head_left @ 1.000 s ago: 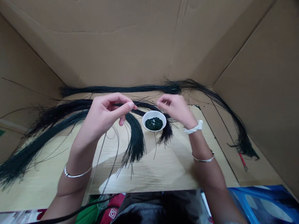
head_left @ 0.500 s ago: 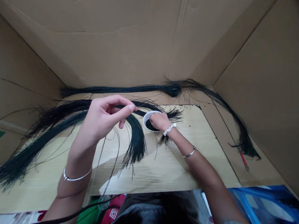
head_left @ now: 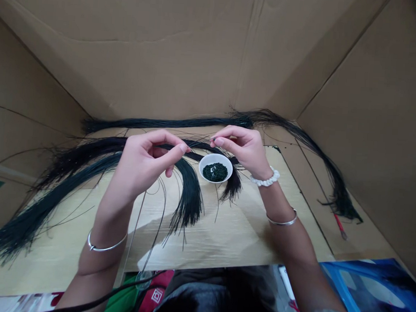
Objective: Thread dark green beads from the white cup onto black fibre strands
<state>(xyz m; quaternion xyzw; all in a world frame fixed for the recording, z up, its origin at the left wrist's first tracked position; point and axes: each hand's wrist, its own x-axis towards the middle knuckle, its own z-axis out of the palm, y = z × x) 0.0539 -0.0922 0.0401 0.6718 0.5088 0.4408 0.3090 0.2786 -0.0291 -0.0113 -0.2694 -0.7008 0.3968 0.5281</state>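
My left hand [head_left: 147, 159] is closed in a pinch on a thin dark strand, whose tip points right from the fingertips. A loose strand [head_left: 164, 205] hangs in a curve below this hand. My right hand [head_left: 244, 149] hovers just above and right of a white bowl [head_left: 201, 170], thumb and forefinger pinched together. What lies in that pinch is too small to name. Inside the bowl are many tiny dark green beads [head_left: 216, 172]. Bundles of dark green strands [head_left: 189, 192] and black strands [head_left: 232, 186] lie under and around the hands.
Cardboard walls [head_left: 186, 54] enclose the pale board [head_left: 245, 234] at the back and sides. Long dark bundles [head_left: 153, 122] lie along the back wall, one curving down the right [head_left: 321, 159]. A red-handled tool [head_left: 340, 226] lies at right. A black cable [head_left: 113, 292] crosses the lower left.
My right hand has come up out of the bowl, moving right and away with its fingers pinched. The beads in the bowl are now uncovered. My left hand has hardly moved.
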